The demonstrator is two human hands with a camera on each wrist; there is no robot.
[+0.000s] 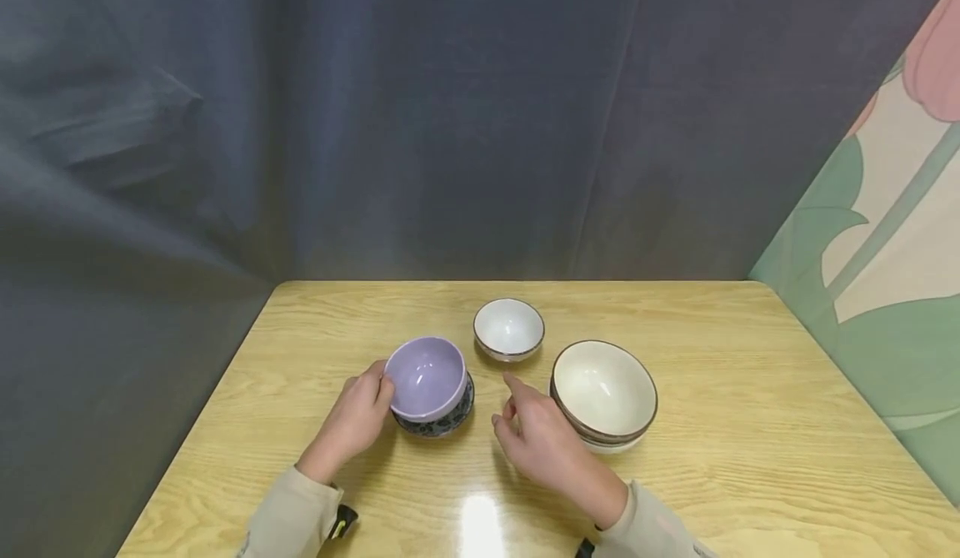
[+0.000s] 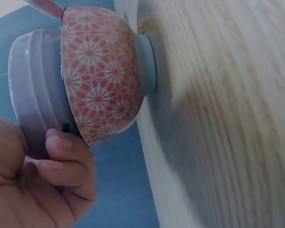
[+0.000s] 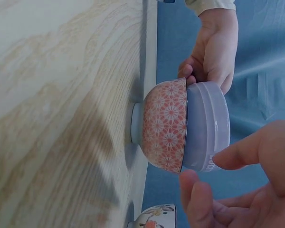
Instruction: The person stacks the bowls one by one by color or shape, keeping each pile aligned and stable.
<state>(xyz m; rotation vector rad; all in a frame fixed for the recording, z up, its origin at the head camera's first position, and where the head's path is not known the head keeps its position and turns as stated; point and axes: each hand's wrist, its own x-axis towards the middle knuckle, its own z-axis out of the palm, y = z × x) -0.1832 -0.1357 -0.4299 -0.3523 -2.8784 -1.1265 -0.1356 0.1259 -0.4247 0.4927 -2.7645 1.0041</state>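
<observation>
A purple bowl (image 1: 426, 379) sits inside a patterned bowl (image 2: 97, 78), which has red-and-white flowers outside and a dark pattern inside. My left hand (image 1: 356, 409) pinches the purple bowl at its left side, thumb at the rim and fingers beneath. In the left wrist view, those curled fingertips are right where the two bowls meet. My right hand (image 1: 543, 439) holds nothing, with its index finger stretched forward and the thumb apart. It hovers between the purple bowl and a stack of cream bowls (image 1: 603, 387) with brown rims; its fingers overlap the purple bowl in the right wrist view.
A small white bowl (image 1: 509, 327) with a dark rim stands farther back, between the two stacks. The wooden table (image 1: 750, 391) ends at a dark curtain (image 1: 465, 124) behind, and a flower-patterned panel (image 1: 885, 291) borders it on the right.
</observation>
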